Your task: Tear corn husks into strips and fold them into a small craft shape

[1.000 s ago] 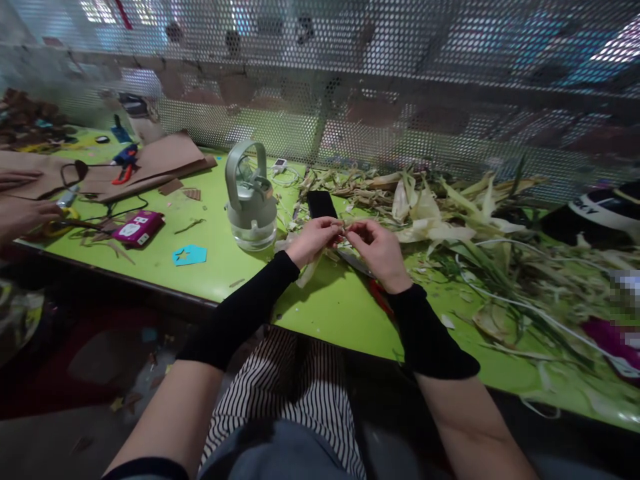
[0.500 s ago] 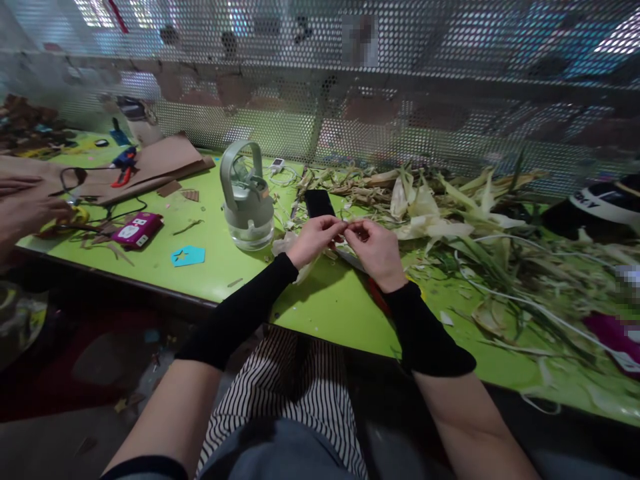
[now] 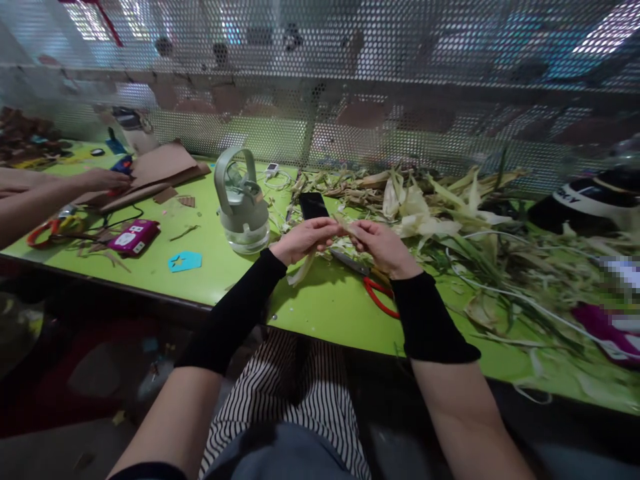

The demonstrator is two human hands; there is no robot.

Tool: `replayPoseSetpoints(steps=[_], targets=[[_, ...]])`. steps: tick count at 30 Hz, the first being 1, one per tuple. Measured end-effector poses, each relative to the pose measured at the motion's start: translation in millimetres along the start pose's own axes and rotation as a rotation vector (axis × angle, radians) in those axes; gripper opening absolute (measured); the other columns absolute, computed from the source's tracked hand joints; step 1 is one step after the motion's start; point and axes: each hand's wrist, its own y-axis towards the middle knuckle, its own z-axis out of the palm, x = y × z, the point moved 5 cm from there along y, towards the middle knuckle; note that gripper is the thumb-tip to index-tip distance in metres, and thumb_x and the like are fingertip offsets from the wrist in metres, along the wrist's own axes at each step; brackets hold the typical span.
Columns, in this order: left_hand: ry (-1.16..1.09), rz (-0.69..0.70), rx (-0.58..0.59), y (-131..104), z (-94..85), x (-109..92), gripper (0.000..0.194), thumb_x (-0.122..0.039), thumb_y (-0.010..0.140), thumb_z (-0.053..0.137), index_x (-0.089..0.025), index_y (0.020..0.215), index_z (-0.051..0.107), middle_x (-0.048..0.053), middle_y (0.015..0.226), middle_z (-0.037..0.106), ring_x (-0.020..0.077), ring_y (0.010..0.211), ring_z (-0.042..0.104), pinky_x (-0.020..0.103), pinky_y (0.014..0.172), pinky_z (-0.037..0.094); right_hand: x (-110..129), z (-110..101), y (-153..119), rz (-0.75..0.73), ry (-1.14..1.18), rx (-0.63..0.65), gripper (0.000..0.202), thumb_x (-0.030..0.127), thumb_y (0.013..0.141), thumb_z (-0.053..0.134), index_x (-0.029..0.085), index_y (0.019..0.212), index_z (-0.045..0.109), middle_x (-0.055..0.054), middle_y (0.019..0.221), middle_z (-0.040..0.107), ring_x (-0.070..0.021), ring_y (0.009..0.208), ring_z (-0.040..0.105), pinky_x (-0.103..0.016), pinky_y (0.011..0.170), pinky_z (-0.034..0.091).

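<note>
Between my two hands a pale strip of corn husk (image 3: 303, 269) is held over the green table. My left hand (image 3: 309, 239) pinches it, and part of the strip hangs below the fingers. My right hand (image 3: 376, 244) pinches the other end, close to the left fingertips. Red-handled scissors (image 3: 379, 300) lie beneath and beside my right hand, blades pointing left. Just behind my left hand is a black phone (image 3: 313, 205). Dried and green husks (image 3: 417, 207) are heaped behind and to the right.
A green water bottle (image 3: 244, 210) stands left of my hands. Farther left lie a blue tag (image 3: 185, 261), a magenta box (image 3: 134, 237) and brown paper (image 3: 163, 167). Another person's hand (image 3: 107, 180) is at the glue gun (image 3: 123, 165). A perforated metal screen (image 3: 280, 100) rises behind the table.
My hands have moved slightly apart, and the husk strip and scissors show more clearly. The other person's hand has moved right and back, from the yellow-handled tool to the glue gun.
</note>
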Motion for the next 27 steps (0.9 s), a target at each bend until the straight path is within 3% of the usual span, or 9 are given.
replayPoseSetpoints(steps=[3,7,11,14,16,21,24,27], targets=[[0.311,-0.008,0.050,-2.6,3.0,-0.4,0.008,-0.017,0.085,0.070,-0.012,0.079,0.069,-0.003,0.066,0.061,0.0045,0.054,0.050,0.019,0.051,0.033,5.5,-6.9,-1.5,-0.068,-0.133,-0.054,0.045,0.060,0.069,0.080,0.019,0.066,0.061,0.005,0.057,0.048,-0.0084,0.053,0.036,-0.026,0.053,0.028],[0.660,0.179,-0.113,-3.0,3.3,-5.6,0.005,-0.016,0.085,0.068,-0.013,0.081,0.071,-0.004,0.064,0.061,0.0079,0.060,0.051,0.022,0.062,0.038,14.8,-5.7,-6.5,-0.207,-0.317,-0.138,0.038,0.056,0.077,0.074,0.019,0.072,0.066,0.000,0.067,0.063,-0.0133,0.062,0.050,-0.029,0.061,0.038],[0.781,0.325,-0.264,-5.1,3.7,-7.9,0.005,-0.011,0.083,0.068,-0.014,0.080,0.068,-0.001,0.073,0.066,0.0105,0.070,0.055,0.024,0.069,0.039,19.7,3.6,-12.2,-0.313,-0.476,-0.207,0.030,0.048,0.086,0.066,0.019,0.078,0.069,-0.004,0.073,0.069,-0.0169,0.065,0.056,-0.031,0.064,0.043],[0.663,0.355,-0.389,-5.3,-2.5,-7.9,0.009,-0.009,0.083,0.068,-0.015,0.078,0.064,-0.002,0.073,0.064,0.0093,0.069,0.054,0.023,0.068,0.039,23.6,12.0,-17.5,-0.424,-0.645,-0.266,0.025,0.041,0.091,0.062,0.020,0.080,0.070,-0.007,0.079,0.071,-0.0200,0.070,0.061,-0.033,0.067,0.044],[0.487,0.300,-0.429,-2.8,-7.3,-4.9,0.012,-0.009,0.083,0.069,-0.015,0.076,0.061,-0.003,0.068,0.061,0.0080,0.065,0.053,0.022,0.065,0.038,25.8,18.5,-21.6,-0.500,-0.772,-0.291,0.024,0.038,0.094,0.058,0.020,0.085,0.071,-0.009,0.085,0.073,-0.0229,0.078,0.064,-0.034,0.071,0.045],[-0.116,0.071,-0.361,4.6,-6.9,4.8,0.013,-0.007,0.085,0.068,-0.013,0.077,0.059,-0.003,0.066,0.062,0.0048,0.059,0.054,0.019,0.055,0.036,25.6,29.6,-28.9,-0.547,-0.968,-0.336,0.033,0.041,0.101,0.048,0.022,0.094,0.074,-0.011,0.091,0.076,-0.0250,0.086,0.066,-0.035,0.074,0.045],[-0.329,0.013,-0.309,5.1,-2.6,4.7,0.012,-0.006,0.088,0.066,-0.011,0.079,0.059,-0.001,0.072,0.066,0.0022,0.058,0.054,0.017,0.055,0.038,21.7,27.5,-26.0,-0.493,-0.777,-0.332,0.030,0.042,0.098,0.054,0.022,0.088,0.075,-0.010,0.090,0.077,-0.0238,0.084,0.066,-0.035,0.076,0.046],[-0.416,-0.015,-0.262,4.6,0.0,4.3,0.014,-0.009,0.089,0.068,-0.013,0.080,0.058,-0.002,0.073,0.066,0.0014,0.057,0.053,0.016,0.054,0.037,8.9,21.1,-14.4,-0.308,-0.313,-0.229,0.025,0.046,0.086,0.069,0.022,0.083,0.074,-0.005,0.083,0.074,-0.0191,0.072,0.061,-0.033,0.070,0.048]])
